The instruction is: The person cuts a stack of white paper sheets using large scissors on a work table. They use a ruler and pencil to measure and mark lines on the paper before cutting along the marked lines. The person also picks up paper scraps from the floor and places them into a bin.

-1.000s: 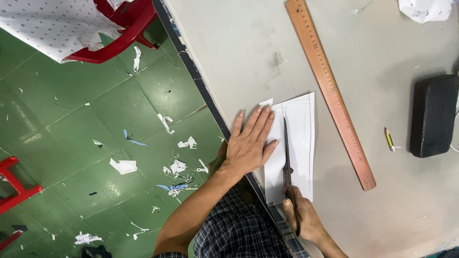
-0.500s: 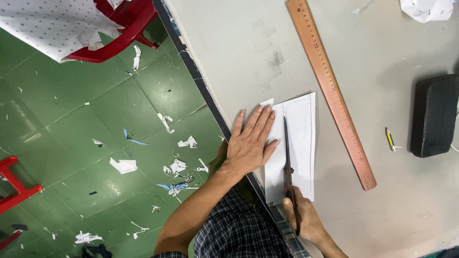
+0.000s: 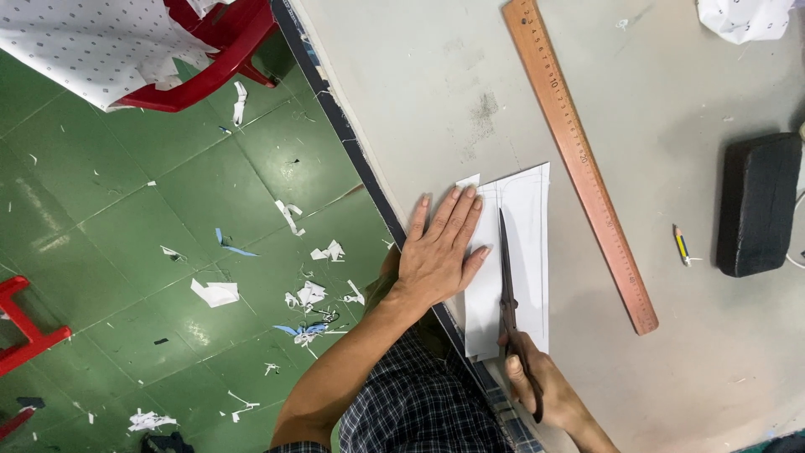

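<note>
- The white paper sheet (image 3: pixel 524 252) lay at the near edge of the grey table (image 3: pixel 436 75).
- The left hand (image 3: pixel 436 252) pressed flat on it, fingers spread.
- The right hand (image 3: pixel 541 382) gripped dark scissors (image 3: pixel 508 294), blades lying along the sheet.
- A wooden ruler (image 3: pixel 579 155) lay just beside.

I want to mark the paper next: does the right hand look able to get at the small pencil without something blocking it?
Probably yes, once the right hand lets go of the scissors. The pencil lies in the open beyond the wooden ruler, which lies flat.
</note>
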